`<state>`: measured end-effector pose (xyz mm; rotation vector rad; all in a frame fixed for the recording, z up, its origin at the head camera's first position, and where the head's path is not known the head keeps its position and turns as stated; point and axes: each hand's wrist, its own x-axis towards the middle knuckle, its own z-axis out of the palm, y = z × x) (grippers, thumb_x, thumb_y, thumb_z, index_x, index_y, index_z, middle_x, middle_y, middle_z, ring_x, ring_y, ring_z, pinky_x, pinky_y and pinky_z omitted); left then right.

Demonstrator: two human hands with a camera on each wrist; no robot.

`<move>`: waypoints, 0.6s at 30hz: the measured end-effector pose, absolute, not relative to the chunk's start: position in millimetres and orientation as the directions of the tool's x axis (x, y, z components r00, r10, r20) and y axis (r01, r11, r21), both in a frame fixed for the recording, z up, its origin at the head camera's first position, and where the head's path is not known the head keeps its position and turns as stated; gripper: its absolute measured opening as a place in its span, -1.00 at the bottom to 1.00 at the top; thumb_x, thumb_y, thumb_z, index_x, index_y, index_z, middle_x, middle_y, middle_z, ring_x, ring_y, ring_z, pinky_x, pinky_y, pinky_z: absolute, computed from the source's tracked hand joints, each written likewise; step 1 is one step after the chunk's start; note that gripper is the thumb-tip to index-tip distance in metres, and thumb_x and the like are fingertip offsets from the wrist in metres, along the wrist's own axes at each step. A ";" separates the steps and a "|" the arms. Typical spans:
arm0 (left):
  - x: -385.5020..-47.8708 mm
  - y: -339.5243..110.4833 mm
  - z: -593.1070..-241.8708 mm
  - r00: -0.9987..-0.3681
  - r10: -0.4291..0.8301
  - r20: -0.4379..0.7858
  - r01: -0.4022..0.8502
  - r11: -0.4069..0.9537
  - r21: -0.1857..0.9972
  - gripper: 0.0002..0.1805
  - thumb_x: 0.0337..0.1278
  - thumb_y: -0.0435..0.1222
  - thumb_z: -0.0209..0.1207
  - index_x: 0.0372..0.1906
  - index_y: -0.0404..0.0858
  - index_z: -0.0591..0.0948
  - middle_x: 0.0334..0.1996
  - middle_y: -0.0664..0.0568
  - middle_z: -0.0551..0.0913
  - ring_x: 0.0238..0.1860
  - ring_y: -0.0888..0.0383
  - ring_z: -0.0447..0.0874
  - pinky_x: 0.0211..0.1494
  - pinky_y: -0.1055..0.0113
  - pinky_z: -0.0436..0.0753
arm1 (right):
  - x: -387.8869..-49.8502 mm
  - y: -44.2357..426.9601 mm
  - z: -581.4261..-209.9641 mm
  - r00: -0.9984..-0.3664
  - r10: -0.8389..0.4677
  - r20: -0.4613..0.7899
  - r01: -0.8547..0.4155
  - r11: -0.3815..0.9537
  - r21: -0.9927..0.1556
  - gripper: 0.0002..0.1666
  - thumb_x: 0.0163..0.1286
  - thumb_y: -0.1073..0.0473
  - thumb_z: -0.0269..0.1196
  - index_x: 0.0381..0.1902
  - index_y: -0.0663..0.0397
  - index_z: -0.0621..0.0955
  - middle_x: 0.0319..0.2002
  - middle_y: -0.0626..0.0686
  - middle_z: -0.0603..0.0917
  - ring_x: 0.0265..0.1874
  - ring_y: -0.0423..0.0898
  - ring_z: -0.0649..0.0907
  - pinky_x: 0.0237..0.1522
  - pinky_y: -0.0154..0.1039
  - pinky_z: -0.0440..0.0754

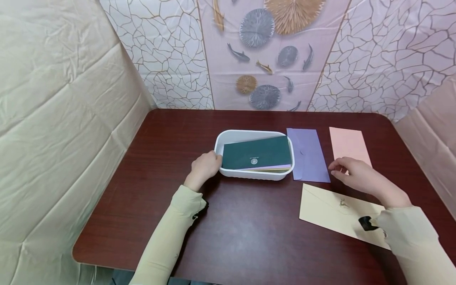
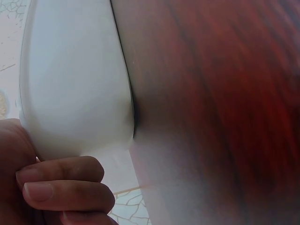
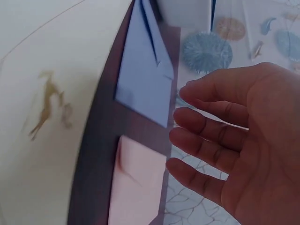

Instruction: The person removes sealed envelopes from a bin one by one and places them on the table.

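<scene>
My left hand (image 1: 206,165) grips the left end of a white plastic basket (image 1: 256,173), its fingers curled at the wall in the left wrist view. Inside the basket lies a dark green envelope (image 1: 260,150) on top of others with lilac and yellow edges. Over the table, my right hand (image 1: 356,176) hovers with loosely bent fingers and nothing between them. It is close to the lower end of a pink envelope (image 1: 350,144). A purple envelope (image 1: 310,154) lies against the basket's right side. Nearest the right forearm is a cream envelope (image 1: 331,208) with a gold deer print.
Everything lies on a dark red-brown wooden table (image 1: 149,190) with rounded corners. Behind it hangs a patterned cloth (image 1: 178,51) with fish and round leaf shapes. A pale cloth (image 1: 53,118) covers the left side.
</scene>
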<state>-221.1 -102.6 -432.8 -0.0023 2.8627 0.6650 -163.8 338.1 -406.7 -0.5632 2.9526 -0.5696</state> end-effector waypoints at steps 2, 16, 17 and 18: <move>-221.1 -103.0 -433.0 -0.980 0.042 -0.196 -0.049 0.898 0.437 -0.61 0.48 -0.09 -0.20 -0.27 -0.22 0.56 -0.42 -0.05 0.57 -0.34 -0.03 0.58 -0.22 -0.01 0.53 | -169.1 333.0 -404.5 -0.925 -0.380 0.002 -0.354 0.861 -0.365 -0.82 0.37 0.30 0.27 -0.10 0.27 0.65 -0.29 0.02 0.64 -0.30 -0.05 0.57 -0.27 -0.09 0.53; -220.7 -101.5 -433.2 -0.981 0.028 -0.190 -0.056 0.904 0.424 -0.60 0.49 -0.08 -0.18 -0.23 -0.23 0.59 -0.41 -0.06 0.59 -0.31 -0.04 0.60 -0.19 -0.04 0.55 | -215.4 289.4 -369.3 -0.906 -0.420 0.046 -0.404 0.829 -0.386 -0.76 0.42 0.28 0.22 -0.03 0.29 0.64 -0.26 0.10 0.64 -0.30 -0.02 0.57 -0.27 -0.07 0.55; -220.8 -101.0 -433.2 -0.982 0.028 -0.189 -0.055 0.904 0.423 -0.60 0.49 -0.08 -0.18 -0.23 -0.23 0.59 -0.41 -0.05 0.59 -0.31 -0.04 0.60 -0.19 -0.04 0.55 | -218.1 286.9 -366.0 -0.907 -0.418 0.047 -0.402 0.831 -0.384 -0.76 0.41 0.27 0.22 -0.03 0.28 0.64 -0.26 0.10 0.64 -0.31 -0.02 0.57 -0.29 -0.08 0.54; -220.9 -100.7 -433.4 -0.982 0.028 -0.189 -0.055 0.905 0.422 -0.60 0.49 -0.08 -0.18 -0.22 -0.23 0.59 -0.41 -0.05 0.59 -0.30 -0.04 0.60 -0.19 -0.04 0.55 | -220.3 284.8 -362.7 -0.907 -0.419 0.051 -0.405 0.831 -0.380 -0.77 0.42 0.27 0.21 -0.03 0.27 0.64 -0.26 0.10 0.63 -0.31 -0.02 0.56 -0.30 -0.09 0.54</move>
